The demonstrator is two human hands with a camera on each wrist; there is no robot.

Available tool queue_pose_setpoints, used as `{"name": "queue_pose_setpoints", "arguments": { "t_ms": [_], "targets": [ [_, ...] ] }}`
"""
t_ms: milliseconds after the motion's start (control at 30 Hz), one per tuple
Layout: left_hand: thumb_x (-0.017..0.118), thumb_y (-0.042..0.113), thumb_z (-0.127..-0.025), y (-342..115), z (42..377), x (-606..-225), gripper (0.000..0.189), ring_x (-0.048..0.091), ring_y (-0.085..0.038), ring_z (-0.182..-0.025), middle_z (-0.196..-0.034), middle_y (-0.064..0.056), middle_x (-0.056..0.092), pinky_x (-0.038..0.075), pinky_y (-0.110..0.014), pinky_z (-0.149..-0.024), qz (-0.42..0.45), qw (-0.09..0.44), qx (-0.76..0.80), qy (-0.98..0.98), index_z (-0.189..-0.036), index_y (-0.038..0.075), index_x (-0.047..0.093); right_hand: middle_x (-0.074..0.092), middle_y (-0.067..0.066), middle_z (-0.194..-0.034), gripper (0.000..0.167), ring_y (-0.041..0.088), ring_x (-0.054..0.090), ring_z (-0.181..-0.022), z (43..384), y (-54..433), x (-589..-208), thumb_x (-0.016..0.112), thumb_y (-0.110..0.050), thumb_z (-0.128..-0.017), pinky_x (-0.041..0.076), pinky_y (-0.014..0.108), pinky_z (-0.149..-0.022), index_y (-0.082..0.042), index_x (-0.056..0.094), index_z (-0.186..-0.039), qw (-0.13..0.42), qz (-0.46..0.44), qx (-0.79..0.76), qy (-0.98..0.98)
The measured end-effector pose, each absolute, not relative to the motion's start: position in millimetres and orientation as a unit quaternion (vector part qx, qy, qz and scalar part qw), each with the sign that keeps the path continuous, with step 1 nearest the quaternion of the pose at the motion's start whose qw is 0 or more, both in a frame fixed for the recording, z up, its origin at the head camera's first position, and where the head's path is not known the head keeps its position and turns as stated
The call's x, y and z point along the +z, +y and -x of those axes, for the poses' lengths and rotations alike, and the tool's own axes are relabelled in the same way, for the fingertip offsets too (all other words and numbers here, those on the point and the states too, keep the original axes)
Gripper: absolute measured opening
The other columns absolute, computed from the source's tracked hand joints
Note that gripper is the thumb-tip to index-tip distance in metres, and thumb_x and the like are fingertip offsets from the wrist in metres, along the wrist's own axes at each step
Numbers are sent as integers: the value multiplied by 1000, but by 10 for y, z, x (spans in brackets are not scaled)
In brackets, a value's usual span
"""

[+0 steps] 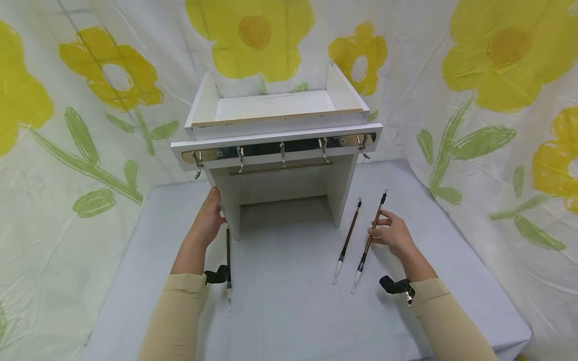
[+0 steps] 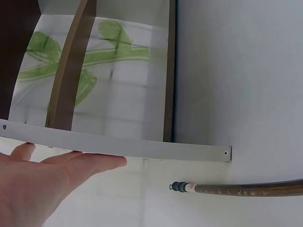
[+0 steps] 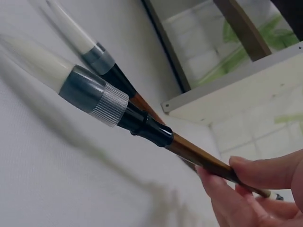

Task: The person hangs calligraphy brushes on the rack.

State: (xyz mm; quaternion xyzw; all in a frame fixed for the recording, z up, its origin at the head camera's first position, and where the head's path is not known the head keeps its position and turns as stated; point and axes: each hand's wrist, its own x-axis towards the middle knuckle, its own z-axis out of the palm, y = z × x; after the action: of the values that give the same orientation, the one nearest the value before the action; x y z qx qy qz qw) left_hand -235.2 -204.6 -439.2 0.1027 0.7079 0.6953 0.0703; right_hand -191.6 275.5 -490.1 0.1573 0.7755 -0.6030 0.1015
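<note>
A white rack (image 1: 280, 133) with a row of metal hooks stands in the middle of the table. My left hand (image 1: 209, 213) touches the outer face of its left side panel, fingers fairly straight in the left wrist view. Near that hand a calligraphy brush (image 1: 228, 260) lies along the panel's foot. My right hand (image 1: 392, 233) pinches a second calligraphy brush (image 3: 194, 153) by its brown handle between thumb and fingers, its white capped tip toward me. Just left of it lies a third calligraphy brush (image 1: 349, 235), beside the rack's right panel.
A pale cloth covers the table (image 1: 289, 311). Behind and on both sides hangs a white curtain (image 1: 406, 65) printed with yellow flowers. The rack's upper tray (image 1: 275, 103) has raised side walls, and its hooks (image 1: 283, 154) stick out at the front.
</note>
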Motion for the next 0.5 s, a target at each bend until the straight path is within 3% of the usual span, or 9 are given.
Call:
{"name": "queue_pose_setpoints", "arguments": {
  "t_ms": [300, 500],
  "targets": [
    [25, 70, -99, -2025, 2348, -4385, 71, 3, -35, -156, -169, -2, 8, 10, -79, -112, -113, 68, 701, 701, -162, 41, 5, 48, 27, -149, 92, 33, 70, -110, 1865, 2789, -4802, 64, 6, -95, 61, 35, -81, -13, 6, -163, 65, -124, -636, 759],
    [24, 67, -101, -2037, 2339, -4388, 69, 3, -34, -156, -169, -2, 8, 9, -79, -112, -112, 67, 703, 699, -162, 39, 5, 48, 27, -149, 92, 25, 74, -103, 1823, 2785, -4676, 65, 5, -95, 61, 33, -80, -15, 7, -164, 44, -109, -632, 766]
  ]
}}
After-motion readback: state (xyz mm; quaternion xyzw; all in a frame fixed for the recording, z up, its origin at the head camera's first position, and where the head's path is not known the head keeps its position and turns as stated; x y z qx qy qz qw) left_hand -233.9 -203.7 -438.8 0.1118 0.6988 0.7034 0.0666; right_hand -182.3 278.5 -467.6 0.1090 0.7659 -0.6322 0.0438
